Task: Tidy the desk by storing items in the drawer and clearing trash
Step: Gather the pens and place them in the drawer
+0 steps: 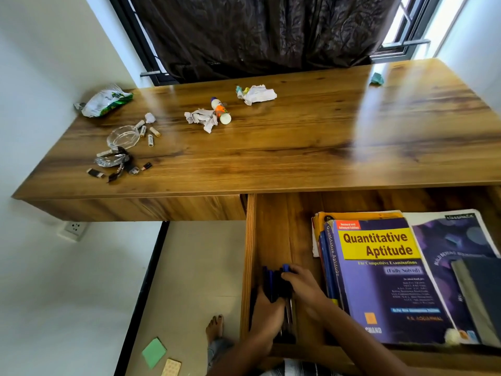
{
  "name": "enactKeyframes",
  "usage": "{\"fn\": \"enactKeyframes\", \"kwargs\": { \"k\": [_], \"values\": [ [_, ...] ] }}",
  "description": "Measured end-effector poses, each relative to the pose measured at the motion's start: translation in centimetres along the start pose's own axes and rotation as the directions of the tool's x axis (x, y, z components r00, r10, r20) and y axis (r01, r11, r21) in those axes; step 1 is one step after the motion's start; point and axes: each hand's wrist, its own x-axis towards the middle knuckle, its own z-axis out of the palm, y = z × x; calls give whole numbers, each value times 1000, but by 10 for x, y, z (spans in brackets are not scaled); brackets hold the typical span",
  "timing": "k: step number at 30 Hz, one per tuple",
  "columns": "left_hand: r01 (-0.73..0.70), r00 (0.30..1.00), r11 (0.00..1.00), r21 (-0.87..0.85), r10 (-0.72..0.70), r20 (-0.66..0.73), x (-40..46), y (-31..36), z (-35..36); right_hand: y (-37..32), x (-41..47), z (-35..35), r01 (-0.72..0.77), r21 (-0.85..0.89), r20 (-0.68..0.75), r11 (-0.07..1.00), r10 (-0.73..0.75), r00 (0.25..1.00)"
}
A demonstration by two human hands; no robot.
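Observation:
The wooden drawer point(273, 229) under the desk point(271, 147) stands pulled out. In its left part lies a bunch of blue and black pens point(271, 280), and both hands hold it: my left hand point(264, 318) grips the near end, my right hand point(305, 286) grips the far end. Books fill the right part, topped by a purple "Quantitative Aptitude" book point(379, 272). On the desk lie two crumpled papers point(259, 95) point(202, 119), a glue bottle point(219, 109), a snack wrapper point(104, 100), several batteries point(149, 131), a glass ashtray point(122, 137) and torn foil packaging point(113, 161).
A small teal scrap point(377, 78) lies at the desk's far right. A dark curtain point(257, 31) hangs behind the desk. On the floor at lower left are a green pad point(154, 352) and a beige sheet point(171, 367), next to a bare foot point(215, 328). A wall socket point(73, 229) sits at left.

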Motion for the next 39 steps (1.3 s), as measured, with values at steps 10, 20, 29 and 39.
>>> {"fn": "enactKeyframes", "kwargs": {
  "k": [10, 20, 29, 39],
  "values": [
    [-149, 976, 851, 504, 45, 212, 4, -10, -3, 11, 0, -12, 100, -282, -77, 954, -127, 989],
    [-182, 952, 510, 841, -123, 281, 8, -24, 1, 20, -2, -20, 111, -679, -102, 726, -243, 965],
    [-393, 917, 311, 865, 196, 346, 2, -18, -4, 19, -7, -22, 158, -635, -68, 756, -259, 963],
    [-445, 886, 132, 886, 207, 415, 17, -23, -4, 19, -3, -21, 127, -629, -21, 767, -180, 984]
  ]
}}
